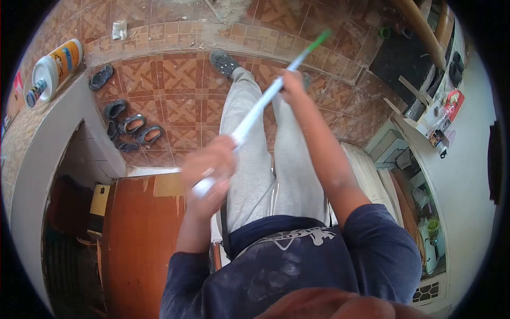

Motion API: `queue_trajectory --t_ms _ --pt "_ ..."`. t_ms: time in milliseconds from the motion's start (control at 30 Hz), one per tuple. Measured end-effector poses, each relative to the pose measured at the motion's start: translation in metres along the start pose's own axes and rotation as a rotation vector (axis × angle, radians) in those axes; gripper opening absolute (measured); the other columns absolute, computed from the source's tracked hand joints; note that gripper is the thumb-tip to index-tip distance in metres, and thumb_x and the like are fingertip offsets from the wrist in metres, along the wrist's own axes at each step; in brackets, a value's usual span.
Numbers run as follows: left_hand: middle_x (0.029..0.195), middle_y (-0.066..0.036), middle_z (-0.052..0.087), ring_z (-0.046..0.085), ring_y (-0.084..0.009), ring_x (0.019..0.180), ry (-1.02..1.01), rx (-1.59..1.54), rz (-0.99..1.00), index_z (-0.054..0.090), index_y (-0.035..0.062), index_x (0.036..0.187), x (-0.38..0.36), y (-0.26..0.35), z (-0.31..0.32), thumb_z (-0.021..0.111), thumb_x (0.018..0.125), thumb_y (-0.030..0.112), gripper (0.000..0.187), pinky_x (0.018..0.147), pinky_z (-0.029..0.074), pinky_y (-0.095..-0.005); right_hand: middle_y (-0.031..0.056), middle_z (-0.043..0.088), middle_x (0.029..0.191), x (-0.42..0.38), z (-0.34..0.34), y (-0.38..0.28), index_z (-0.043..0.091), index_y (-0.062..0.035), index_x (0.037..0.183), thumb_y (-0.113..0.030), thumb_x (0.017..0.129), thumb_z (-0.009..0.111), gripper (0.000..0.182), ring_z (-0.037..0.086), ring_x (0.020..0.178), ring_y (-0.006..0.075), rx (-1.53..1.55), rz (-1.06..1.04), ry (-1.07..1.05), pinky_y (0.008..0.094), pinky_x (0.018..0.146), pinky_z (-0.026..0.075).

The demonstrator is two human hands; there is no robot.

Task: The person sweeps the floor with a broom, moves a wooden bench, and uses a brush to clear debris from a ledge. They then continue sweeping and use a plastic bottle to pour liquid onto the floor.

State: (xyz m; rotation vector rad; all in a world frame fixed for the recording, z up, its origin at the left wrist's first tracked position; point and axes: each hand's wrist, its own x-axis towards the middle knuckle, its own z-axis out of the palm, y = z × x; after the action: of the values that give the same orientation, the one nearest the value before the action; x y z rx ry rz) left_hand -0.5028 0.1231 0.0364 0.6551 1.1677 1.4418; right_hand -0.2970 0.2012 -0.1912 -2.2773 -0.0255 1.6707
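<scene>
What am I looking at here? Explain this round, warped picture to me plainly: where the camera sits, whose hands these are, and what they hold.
There is one picture, taken by a camera worn on a person's head, looking straight down. The wide lens bends everything into a circle. You see the person's own dark blue shirt, grey trousers and a shoe on the tiled floor.

Both bare hands grip one long white stick with a green tip. The left hand closes around its near end and looks blurred. The right hand holds it further up.

Several sandals lie on the floor. On the ledge to the left lies a white bottle. A brown wooden panel stands below, and a cluttered shelf is on the right.
</scene>
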Motion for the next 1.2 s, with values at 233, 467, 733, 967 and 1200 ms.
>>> queue_trajectory --t_ms 233,467,733,967,1200 --pt "0.049 -0.007 0.042 0.041 -0.0210 0.046 -0.159 0.054 0.052 0.044 0.0018 0.050 0.012 -0.080 0.028 0.057 0.060 0.010 0.018 0.060 0.039 -0.0367 0.0126 0.052 0.074 0.103 -0.027 0.032 0.047 0.0047 0.093 -0.008 0.079 0.052 0.019 0.054 0.060 0.0250 -0.247 0.106 -0.214 0.0409 0.053 0.049" --pt "0.045 -0.003 0.039 0.040 -0.0173 0.037 -0.252 0.298 0.110 0.039 0.0049 0.044 0.020 0.005 0.057 0.063 0.060 0.020 0.033 0.053 0.037 -0.0325 0.0133 0.052 0.073 0.044 0.068 0.036 0.046 0.0045 0.097 -0.006 0.079 0.051 0.022 0.057 0.061 0.0253 0.012 0.145 -0.503 0.0386 0.048 0.049" --pt "0.070 0.004 0.049 0.047 -0.0088 0.055 -0.112 -0.288 0.243 0.048 0.0148 0.067 -0.036 0.008 0.115 0.073 0.066 0.037 0.033 0.054 0.033 -0.0254 0.0119 0.049 0.075 -0.019 -0.084 0.000 0.045 0.0046 0.086 -0.001 0.078 0.054 0.014 0.054 0.063 0.0232 0.445 0.024 -0.317 0.0395 0.059 0.052" --pt "0.052 -0.005 0.043 0.040 -0.0180 0.050 -0.059 -0.113 0.054 0.038 0.0066 0.053 -0.068 -0.137 0.192 0.052 0.074 0.020 0.028 0.060 0.031 -0.0351 0.0127 0.052 0.072 0.124 -0.206 -0.011 0.047 0.0072 0.090 -0.007 0.079 0.053 0.018 0.057 0.060 0.0226 -0.192 0.010 -0.129 0.0346 0.041 0.044" --pt "0.050 -0.004 0.042 0.039 -0.0179 0.047 0.107 0.089 0.099 0.039 0.0061 0.051 -0.065 -0.094 0.159 0.052 0.074 0.018 0.029 0.058 0.031 -0.0341 0.0101 0.050 0.065 0.108 -0.099 0.033 0.049 0.0046 0.089 -0.013 0.076 0.053 0.022 0.048 0.047 0.0178 -0.463 0.010 -0.373 0.0318 0.037 0.035"
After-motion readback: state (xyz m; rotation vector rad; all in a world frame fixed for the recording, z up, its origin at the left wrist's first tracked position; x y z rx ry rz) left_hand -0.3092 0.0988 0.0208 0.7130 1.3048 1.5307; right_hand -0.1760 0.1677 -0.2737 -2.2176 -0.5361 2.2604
